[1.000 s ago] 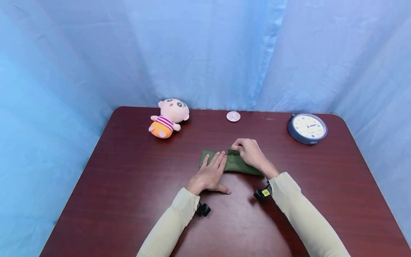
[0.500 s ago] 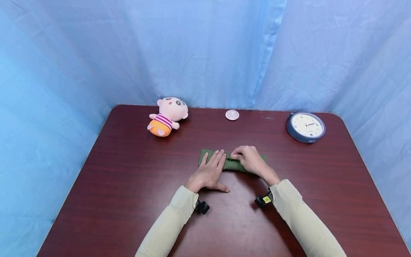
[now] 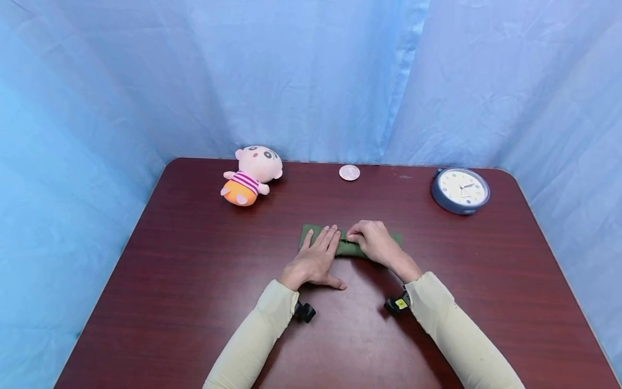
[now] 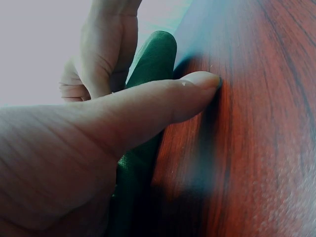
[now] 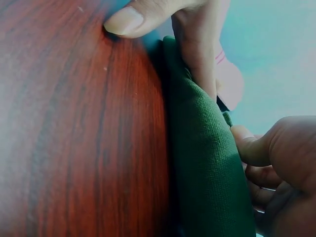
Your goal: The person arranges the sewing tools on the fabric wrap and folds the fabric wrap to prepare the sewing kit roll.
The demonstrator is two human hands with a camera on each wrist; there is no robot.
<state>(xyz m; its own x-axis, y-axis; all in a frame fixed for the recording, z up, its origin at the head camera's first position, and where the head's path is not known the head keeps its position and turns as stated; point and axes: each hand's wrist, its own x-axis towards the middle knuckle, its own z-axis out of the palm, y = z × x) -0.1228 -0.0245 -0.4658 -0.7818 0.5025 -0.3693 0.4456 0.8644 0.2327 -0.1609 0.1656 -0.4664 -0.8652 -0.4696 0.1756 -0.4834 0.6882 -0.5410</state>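
Observation:
A long, folded green fabric pouch lies flat across the table in front of the person. My left hand rests on its left part with straight, spread fingers; in the left wrist view the thumb reaches past the fabric onto the wood. At the pouch's middle, my right hand pinches a small green tab with curled fingers. The right wrist view has the thick, rounded near side of the pouch beside the right thumb. The fingers hide the tab's underside and much of the upper face.
On the dark red wooden table, a plush doll lies at the back left. A small round pale disc is at the back middle, and a blue-rimmed clock at the back right. Blue curtains surround the table.
My right hand has brought the raised tab down toward me onto the pouch and still pinches it. The left hand stays pressed in place. The head view has shifted slightly.

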